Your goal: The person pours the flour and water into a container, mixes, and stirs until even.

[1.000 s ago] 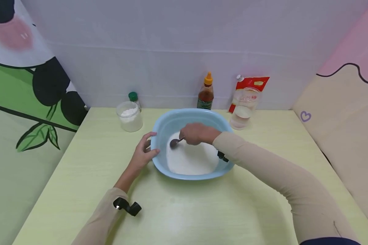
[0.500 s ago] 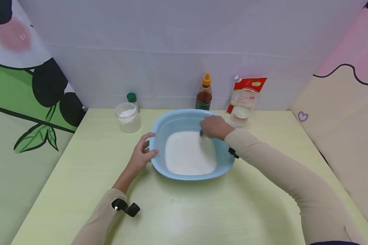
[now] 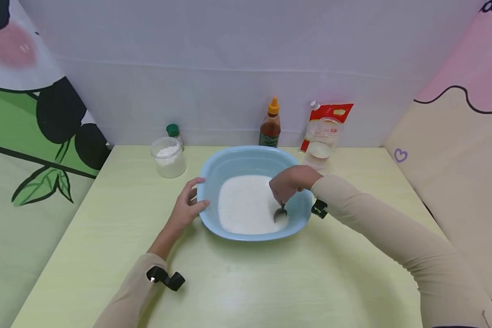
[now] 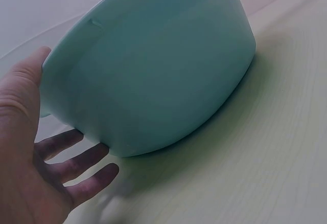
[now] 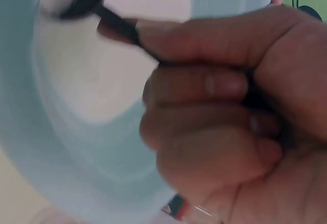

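Observation:
A light blue plastic basin (image 3: 250, 238) stands on the table, with a smooth white layer (image 3: 246, 205) across its bottom. My left hand (image 3: 187, 205) holds the basin's left side, thumb at the rim; in the left wrist view its other fingers (image 4: 82, 165) spread below, against or near the outer wall. Inside the basin, my right hand (image 3: 289, 184) grips a metal spoon (image 3: 280, 213), bowl down at the right part of the white layer. The right wrist view shows the fingers curled round the spoon's dark handle (image 5: 120, 25).
Behind the basin's left stand a clear jar (image 3: 170, 165) of white powder and a green-capped shaker (image 3: 173, 131). A yellow-tipped sauce bottle (image 3: 270, 127) is at the back. To its right are a clear container (image 3: 317, 157) and a red-topped pouch (image 3: 331, 111), close to the basin's rim.
My right hand has swept the spoon from the basin's left part to the back right, then toward the near right. My left hand has stayed on the basin's side.

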A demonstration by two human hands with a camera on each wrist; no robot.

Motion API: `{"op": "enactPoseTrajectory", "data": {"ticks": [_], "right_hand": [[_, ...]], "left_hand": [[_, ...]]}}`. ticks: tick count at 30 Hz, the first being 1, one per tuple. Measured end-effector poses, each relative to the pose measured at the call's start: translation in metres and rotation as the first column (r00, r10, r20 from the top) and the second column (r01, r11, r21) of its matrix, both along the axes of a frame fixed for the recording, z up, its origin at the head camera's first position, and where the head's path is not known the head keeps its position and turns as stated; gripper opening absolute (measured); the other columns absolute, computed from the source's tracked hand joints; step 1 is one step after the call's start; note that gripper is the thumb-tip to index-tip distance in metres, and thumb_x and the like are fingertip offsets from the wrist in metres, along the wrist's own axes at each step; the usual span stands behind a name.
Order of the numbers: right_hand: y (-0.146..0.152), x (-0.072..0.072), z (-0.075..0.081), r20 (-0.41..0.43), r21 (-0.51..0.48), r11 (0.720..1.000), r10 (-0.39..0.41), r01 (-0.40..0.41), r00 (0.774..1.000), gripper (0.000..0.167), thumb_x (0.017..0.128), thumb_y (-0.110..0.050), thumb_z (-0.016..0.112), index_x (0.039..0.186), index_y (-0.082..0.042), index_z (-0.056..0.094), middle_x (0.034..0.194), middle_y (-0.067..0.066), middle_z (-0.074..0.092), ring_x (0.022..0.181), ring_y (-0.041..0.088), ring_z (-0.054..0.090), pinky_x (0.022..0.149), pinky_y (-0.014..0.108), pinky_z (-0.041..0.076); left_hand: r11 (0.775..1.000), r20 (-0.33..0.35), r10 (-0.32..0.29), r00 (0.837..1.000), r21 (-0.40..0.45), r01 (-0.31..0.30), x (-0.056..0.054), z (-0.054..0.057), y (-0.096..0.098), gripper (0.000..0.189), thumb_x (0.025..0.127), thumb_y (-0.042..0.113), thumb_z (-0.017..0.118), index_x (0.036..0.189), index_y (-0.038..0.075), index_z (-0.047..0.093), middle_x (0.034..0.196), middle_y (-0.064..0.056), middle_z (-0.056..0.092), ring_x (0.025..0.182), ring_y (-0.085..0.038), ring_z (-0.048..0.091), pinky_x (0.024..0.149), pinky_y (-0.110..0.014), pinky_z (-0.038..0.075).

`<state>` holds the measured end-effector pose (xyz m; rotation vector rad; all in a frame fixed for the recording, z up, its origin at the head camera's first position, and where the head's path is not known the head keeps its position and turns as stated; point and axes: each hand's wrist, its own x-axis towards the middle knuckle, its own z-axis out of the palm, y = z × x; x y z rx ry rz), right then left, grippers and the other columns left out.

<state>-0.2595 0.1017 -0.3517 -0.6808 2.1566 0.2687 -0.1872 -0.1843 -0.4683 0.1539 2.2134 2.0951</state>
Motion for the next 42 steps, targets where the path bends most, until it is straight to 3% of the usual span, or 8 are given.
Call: {"op": "enactPoseTrajectory", "data": {"ticks": [4,8,13,17,27,35,39,42], "right_hand": [[-0.013,0.002,-0.008,0.16,-0.169,0.984,-0.02,0.047,0.987,0.023,0.099,-0.014,0.057,0.107,-0.023,0.075,0.074,-0.004,0.044,0.052,0.01,0.026,0.047,0.023,0.025],[-0.036,0.002,-0.017,0.15,-0.317,0.948,0.06,-0.009,0.987,0.027,0.101,-0.013,0.054,0.116,-0.023,0.075,0.092,-0.005,0.058,0.052,0.009,0.034,0.045,0.022,0.032],[-0.061,-0.006,-0.02,-0.043,-0.411,0.901,0.133,-0.139,0.99,0.029,0.102,-0.012,0.053,0.123,-0.017,0.072,0.125,0.0,0.068,0.084,0.012,0.061,0.069,0.024,0.052],[-0.065,-0.016,-0.018,-0.229,-0.395,0.898,0.105,-0.192,0.968,0.03,0.101,-0.008,0.053,0.126,-0.011,0.07,0.13,0.005,0.068,0.112,0.016,0.062,0.098,0.029,0.052],[-0.022,-0.031,-0.013,-0.413,-0.238,0.968,-0.023,-0.084,0.911,0.018,0.096,-0.008,0.06,0.111,-0.008,0.069,0.097,0.007,0.062,0.087,0.024,0.053,0.079,0.032,0.049],[0.013,-0.015,-0.002,-0.275,-0.177,0.971,-0.205,0.16,0.939,0.023,0.095,-0.021,0.063,0.116,-0.011,0.06,0.101,0.01,0.061,0.092,0.028,0.058,0.081,0.038,0.056],[0.013,-0.011,0.0,-0.161,-0.008,1.0,-0.03,0.029,0.987,0.009,0.097,-0.018,0.054,0.099,-0.011,0.059,0.082,0.004,0.05,0.074,0.019,0.049,0.065,0.029,0.045],[0.005,-0.007,-0.001,-0.017,0.002,0.999,0.034,-0.034,0.999,0.014,0.097,-0.014,0.051,0.091,-0.012,0.064,0.073,-0.002,0.041,0.061,0.014,0.035,0.054,0.026,0.031]], "left_hand": [[1.0,-0.013,0.0,1.0,-0.001,0.0,0.001,0.0,0.0,0.063,0.087,-0.003,0.057,0.145,0.006,0.035,0.14,-0.035,0.045,0.118,-0.044,0.055,0.077,-0.024,0.059],[1.0,-0.014,0.007,1.0,0.004,-0.007,0.0,-0.001,0.0,0.063,0.086,-0.004,0.057,0.145,0.007,0.036,0.136,-0.036,0.047,0.114,-0.042,0.057,0.075,-0.026,0.06],[1.0,-0.025,0.009,1.0,-0.001,-0.009,-0.001,-0.002,0.001,0.063,0.086,-0.004,0.057,0.145,0.006,0.036,0.137,-0.036,0.047,0.116,-0.044,0.056,0.075,-0.026,0.06],[1.0,-0.035,0.007,0.999,-0.005,-0.007,-0.002,-0.002,0.002,0.063,0.085,-0.004,0.057,0.144,0.006,0.037,0.137,-0.037,0.047,0.118,-0.048,0.055,0.076,-0.025,0.059],[1.0,-0.024,0.008,1.0,-0.009,-0.008,-0.001,-0.002,0.0,0.063,0.086,-0.003,0.059,0.145,0.007,0.038,0.136,-0.035,0.048,0.112,-0.04,0.059,0.074,-0.027,0.06],[1.0,-0.02,-0.001,1.0,-0.014,0.001,0.0,-0.004,0.0,0.063,0.087,-0.002,0.057,0.146,0.007,0.036,0.138,-0.036,0.046,0.117,-0.045,0.056,0.076,-0.025,0.059],[1.0,-0.022,-0.002,1.0,-0.015,0.002,0.001,-0.003,0.0,0.063,0.088,-0.002,0.057,0.146,0.007,0.036,0.139,-0.035,0.046,0.118,-0.046,0.055,0.076,-0.024,0.058],[1.0,-0.027,-0.002,1.0,-0.012,0.001,0.0,-0.002,0.001,0.063,0.088,-0.003,0.057,0.146,0.007,0.036,0.136,-0.035,0.047,0.115,-0.043,0.056,0.076,-0.024,0.059]]}}
